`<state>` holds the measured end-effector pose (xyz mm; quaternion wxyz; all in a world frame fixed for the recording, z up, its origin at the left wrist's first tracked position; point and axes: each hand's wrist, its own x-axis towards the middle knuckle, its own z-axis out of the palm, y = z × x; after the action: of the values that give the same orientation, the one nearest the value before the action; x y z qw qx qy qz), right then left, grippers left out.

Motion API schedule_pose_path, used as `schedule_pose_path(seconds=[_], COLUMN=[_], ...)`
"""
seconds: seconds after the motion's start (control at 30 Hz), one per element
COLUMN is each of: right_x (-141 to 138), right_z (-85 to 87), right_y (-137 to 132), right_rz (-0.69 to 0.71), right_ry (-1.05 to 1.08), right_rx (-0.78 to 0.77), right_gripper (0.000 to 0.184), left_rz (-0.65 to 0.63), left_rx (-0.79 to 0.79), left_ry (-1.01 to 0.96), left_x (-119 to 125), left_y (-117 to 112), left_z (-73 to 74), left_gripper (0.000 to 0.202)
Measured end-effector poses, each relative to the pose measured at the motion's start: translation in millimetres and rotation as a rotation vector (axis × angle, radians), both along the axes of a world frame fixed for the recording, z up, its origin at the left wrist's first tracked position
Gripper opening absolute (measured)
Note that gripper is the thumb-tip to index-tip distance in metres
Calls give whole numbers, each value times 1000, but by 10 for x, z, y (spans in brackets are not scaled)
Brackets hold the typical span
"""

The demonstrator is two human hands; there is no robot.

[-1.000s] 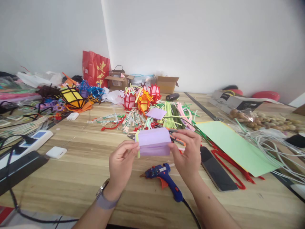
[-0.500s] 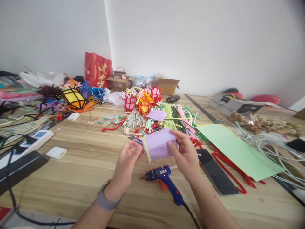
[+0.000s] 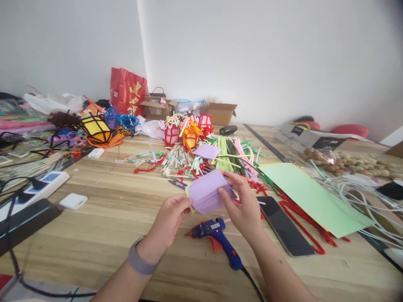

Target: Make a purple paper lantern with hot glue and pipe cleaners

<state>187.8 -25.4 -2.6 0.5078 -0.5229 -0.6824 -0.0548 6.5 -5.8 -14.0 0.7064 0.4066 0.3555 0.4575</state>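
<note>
Smooth purple paper [image 3: 209, 191], bent into creased panels and edged at its left end with a fuzzy yellow-green strip [image 3: 188, 189], is held aloft over the wood-grained counter [image 3: 107, 230], its near end pinched between thumb and fingers of the left hand [image 3: 166, 220], and its far end gripped likewise by the right hand [image 3: 244, 207]. Both forearms are angled inward, wrists raised. Below, a blue plastic glue gun [image 3: 220, 238] is laid on its side, with a flat, glossy phone [image 3: 286, 226] placed to its right and fuzzy-ribbed lanterns [image 3: 172, 136] heaped behind.
</note>
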Motion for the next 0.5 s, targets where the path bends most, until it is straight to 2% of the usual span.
schedule_pose_path(seconds=[0.07,0.13,0.2,0.23,0.3,0.37,0.43,0.5], right_x=[19,61,117,140,156,119,52,2], right_z=[34,116,228,279,334,290,155,-12], right_y=[6,-19,-91,-145,-278,-414,-520,-579], right_rz=[-33,-119,-209,-219,-86,40,-57,-96], right_ry=[-12,11,26,-3,-176,-398,-536,-530], right_rx=[42,103,43,-95,-547,-956,-1146,-1179], right_gripper=[33,25,20,24,30,26,20,17], left_rz=[-13,21,103,156,260,338,390,418], left_rx=[-54,-104,-141,-156,-195,-258,-321,-349], left_ry=[-86,-176,-268,-315,-403,-473,-525,-557], left_x=[3,-6,-23,-33,-51,-61,-62,-58], left_y=[5,25,58,77,115,145,162,168], left_z=[-7,-23,-36,-36,-21,14,54,81], left_gripper=[13,11,9,8,8,12,15,15])
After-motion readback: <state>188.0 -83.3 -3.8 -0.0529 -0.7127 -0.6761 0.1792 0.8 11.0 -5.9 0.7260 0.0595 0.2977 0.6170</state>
